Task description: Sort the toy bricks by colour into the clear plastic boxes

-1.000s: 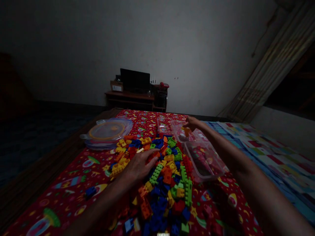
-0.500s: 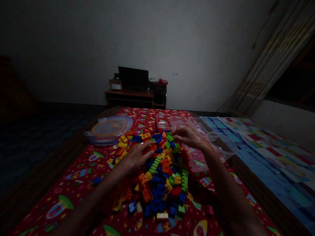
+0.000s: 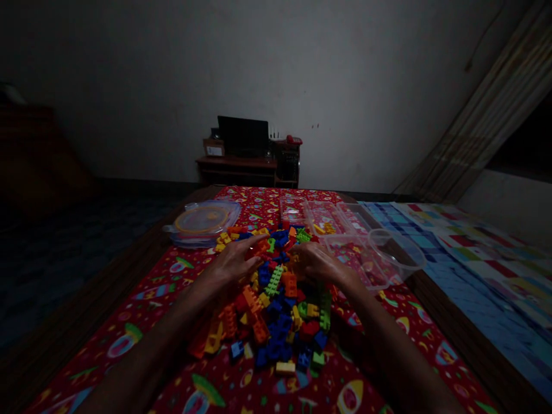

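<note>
A heap of plastic building bricks (image 3: 280,322) in blue, orange, yellow, red and green lies on the red patterned cloth. My left hand (image 3: 233,261) hovers at the heap's left side, its thumb and fingers apart with no brick seen between them. Bent over the right side of the heap is my right hand (image 3: 317,261), fingers curled down among yellow and orange bricks; what the fingertips grip is hidden. Between the hands lies a light green studded brick (image 3: 275,280). Just past my right hand, several yellow bricks (image 3: 325,228) sit in a clear compartment.
Clear plastic containers (image 3: 293,210) stand behind and right of the heap, with a round clear tub (image 3: 397,250) at the table's right edge. Stacked clear lids (image 3: 202,224) lie back left. A bed with a checked cover (image 3: 457,241) adjoins on the right.
My right hand has come back from the containers to the heap, moving left and nearer. Yellow bricks in the compartment are now uncovered. My left hand has shifted slightly left.
</note>
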### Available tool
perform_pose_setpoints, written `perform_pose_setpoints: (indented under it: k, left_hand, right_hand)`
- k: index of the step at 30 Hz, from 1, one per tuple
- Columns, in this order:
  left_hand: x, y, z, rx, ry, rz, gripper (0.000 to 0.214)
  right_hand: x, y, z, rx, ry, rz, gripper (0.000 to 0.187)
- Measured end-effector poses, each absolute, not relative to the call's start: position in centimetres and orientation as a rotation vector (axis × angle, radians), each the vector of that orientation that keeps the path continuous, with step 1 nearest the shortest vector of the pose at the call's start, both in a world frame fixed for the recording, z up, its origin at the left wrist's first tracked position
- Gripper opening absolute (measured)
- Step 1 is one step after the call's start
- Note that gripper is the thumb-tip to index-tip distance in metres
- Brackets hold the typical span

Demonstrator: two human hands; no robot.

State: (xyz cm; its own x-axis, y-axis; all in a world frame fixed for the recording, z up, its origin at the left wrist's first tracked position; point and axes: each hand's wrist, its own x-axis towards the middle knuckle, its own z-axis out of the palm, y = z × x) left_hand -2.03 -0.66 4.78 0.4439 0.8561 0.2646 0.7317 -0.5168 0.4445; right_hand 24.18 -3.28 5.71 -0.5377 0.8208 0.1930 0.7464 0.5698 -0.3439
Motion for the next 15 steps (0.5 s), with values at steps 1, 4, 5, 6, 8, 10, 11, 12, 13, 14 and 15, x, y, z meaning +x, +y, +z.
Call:
perform_pose_setpoints:
  k: [1,4,5,6,8,10,11,12,13,14,15]
  left_hand:
    - [-2.0,-0.7,4.8,2.434,1.376,0.663,0.056]
    - [-1.5,-1.2,5.4,2.425,1.409,0.654,0.055]
    - [-1.4,-1.3,5.6,2.423,1.421,0.661,0.053]
    - [-1.3,-1.4,5.9,2.421,1.429,0.672,0.052]
    - [-1.3,-1.5,6.3,2.420,1.445,0.706,0.049]
    - [-1.7,-1.3,6.5,2.417,1.471,0.739,0.049]
    - [-1.9,-1.2,6.6,2.416,1.486,0.748,0.049]
    - [-2.1,-1.0,6.7,2.418,1.492,0.755,0.049]
    - [-2.3,-0.9,6.8,2.423,1.485,0.757,0.049]
    - [-2.4,-0.8,7.0,2.429,1.468,0.755,0.049]
    - [-2.5,-0.9,7.2,2.435,1.445,0.751,0.048]
  right_hand:
    - [24.3,-3.3,5.8,-1.271,-2.472,0.326,0.046]
    - [24.6,-3.3,5.6,-1.228,-2.455,0.344,0.046]
    - [24.7,-3.3,5.5,-1.205,-2.439,0.337,0.047]
    - [24.7,-3.2,5.3,-1.179,-2.417,0.320,0.048]
    - [24.7,-3.1,5.2,-1.124,-2.372,0.281,0.050]
    - [24.6,-3.3,5.5,-1.077,-2.345,0.254,0.049]
    - [24.4,-3.6,5.8,-1.057,-2.346,0.251,0.048]
    - [24.2,-4.0,6.2,-1.044,-2.361,0.256,0.047]
    - [23.9,-4.5,6.6,-1.033,-2.398,0.268,0.046]
    - [23.6,-5.1,6.9,-1.023,-2.460,0.283,0.044]
    - [23.2,-5.7,7.1,-1.015,-2.543,0.297,0.042]
